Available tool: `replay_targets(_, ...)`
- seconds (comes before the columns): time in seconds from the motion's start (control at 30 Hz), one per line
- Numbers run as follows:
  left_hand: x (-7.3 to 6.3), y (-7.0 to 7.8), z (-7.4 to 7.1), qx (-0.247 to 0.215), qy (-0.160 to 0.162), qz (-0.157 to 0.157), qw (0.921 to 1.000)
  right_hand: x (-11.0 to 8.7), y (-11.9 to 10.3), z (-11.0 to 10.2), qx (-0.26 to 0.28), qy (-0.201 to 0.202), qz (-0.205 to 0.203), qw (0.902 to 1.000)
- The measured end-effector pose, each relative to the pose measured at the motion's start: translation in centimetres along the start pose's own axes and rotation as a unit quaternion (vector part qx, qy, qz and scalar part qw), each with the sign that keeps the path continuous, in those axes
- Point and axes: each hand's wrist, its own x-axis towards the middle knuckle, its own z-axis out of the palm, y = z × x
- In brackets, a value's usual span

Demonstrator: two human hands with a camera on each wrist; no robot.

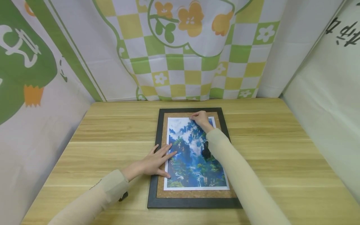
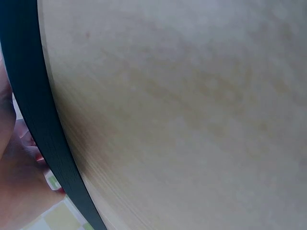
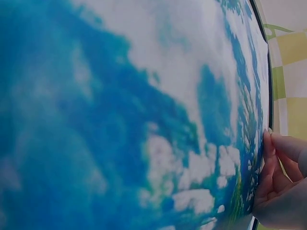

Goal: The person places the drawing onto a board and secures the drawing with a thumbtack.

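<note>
A printed landscape picture (image 1: 184, 165) of blue mountains, mist and trees lies on a cork board (image 1: 194, 193) with a black frame (image 1: 182, 203). The left hand (image 1: 153, 162), fingers spread, rests across the frame's left side and the picture's left edge. At the picture's top edge, the right hand (image 1: 201, 119) pinches a tiny pin-like thing (image 3: 270, 130) between thumb and finger, mostly hidden by the fingertips. The picture fills much of the right wrist view. In the left wrist view, part of the left hand (image 2: 19, 182) shows beyond the black frame.
The board lies on a wood-grain table (image 1: 112, 131). Behind the table hangs a checked cloth (image 1: 174, 72) with flowers, and pale printed sheets (image 1: 323, 87) stand at the sides. A small black device (image 1: 206, 150) is on the right wrist, over the picture.
</note>
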Motion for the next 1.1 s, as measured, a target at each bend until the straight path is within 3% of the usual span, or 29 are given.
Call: replay_targets(1.1,0.01,-0.04,0.1,-0.005,-0.005,-0.005,1.0,0.24,-0.01,-0.28,-0.069,-0.011,-0.037,0.9968)
